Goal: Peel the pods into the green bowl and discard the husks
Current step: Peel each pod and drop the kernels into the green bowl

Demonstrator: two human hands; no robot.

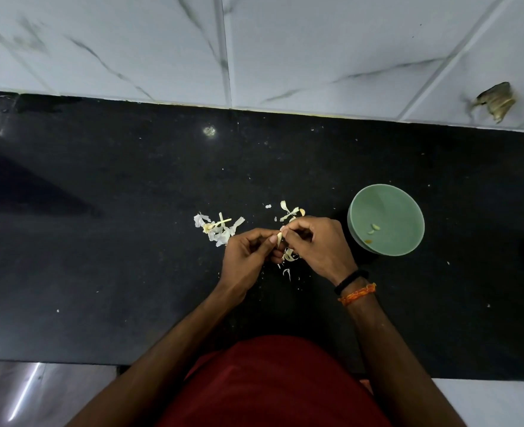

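Countertop (100, 241), black, below white marbled wall tiles (316, 41); both hands' fingers (273, 241) pinch one pod (280, 236).

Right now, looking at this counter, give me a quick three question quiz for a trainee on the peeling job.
1. True or false: the green bowl holds nothing.
2. Which hand is nearer the bowl: A left hand, B right hand?
3. What lies on the black counter to the left of the hands?

Key
1. False: a few peeled pieces lie in it.
2. B.
3. A heap of pale husks; both hands pinch a pod between them.
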